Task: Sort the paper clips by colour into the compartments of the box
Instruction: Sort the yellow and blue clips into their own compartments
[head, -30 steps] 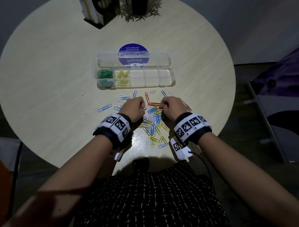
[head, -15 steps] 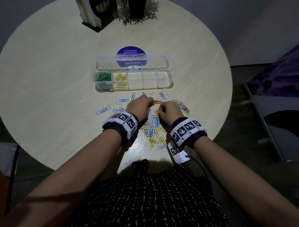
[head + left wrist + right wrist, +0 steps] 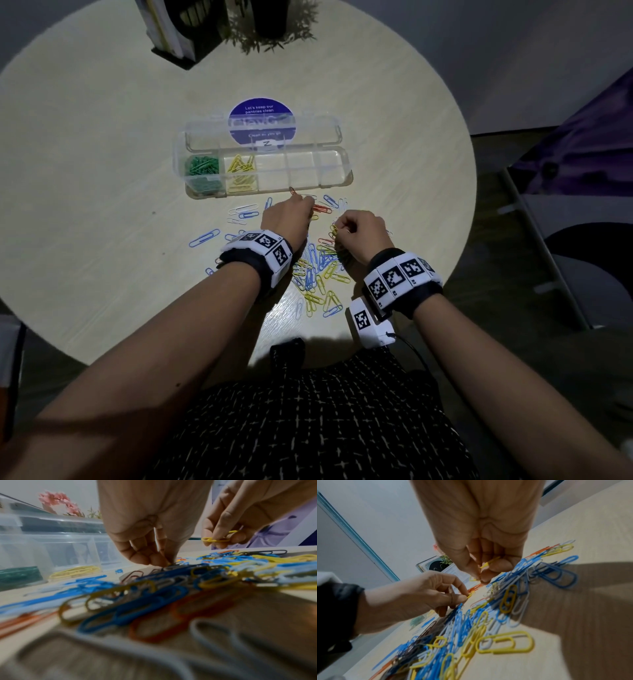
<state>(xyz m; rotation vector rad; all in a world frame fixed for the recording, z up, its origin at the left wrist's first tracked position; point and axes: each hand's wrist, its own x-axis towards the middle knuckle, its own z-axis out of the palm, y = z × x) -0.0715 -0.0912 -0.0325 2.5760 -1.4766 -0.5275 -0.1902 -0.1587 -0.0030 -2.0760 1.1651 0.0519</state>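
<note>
The clear compartment box (image 3: 342, 171) lies open beyond my hands, with green clips (image 3: 202, 166) in its leftmost cell and yellow clips (image 3: 241, 168) in the one beside it. A mixed pile of paper clips (image 3: 318, 267) in blue, yellow, red and white covers the table between my wrists. At the pile's far edge my left hand (image 3: 310, 214) reaches down, thumb and forefinger pinching a yellow clip (image 3: 470, 594) on the table. Just above the pile, my right hand (image 3: 337, 229) is curled and holds a yellow clip (image 3: 216, 539).
Loose blue and white clips (image 3: 205, 238) are scattered left of the pile, and red ones (image 3: 322, 208) lie near the box front. A purple round sticker (image 3: 260, 106) shows under the box lid. A book holder (image 3: 178, 31) and a plant (image 3: 270, 24) stand at the far edge.
Both hands have moved forward from the pile's middle toward the box. The left hand went furthest, to the pile's far edge; the right has lifted slightly with a yellow clip.
</note>
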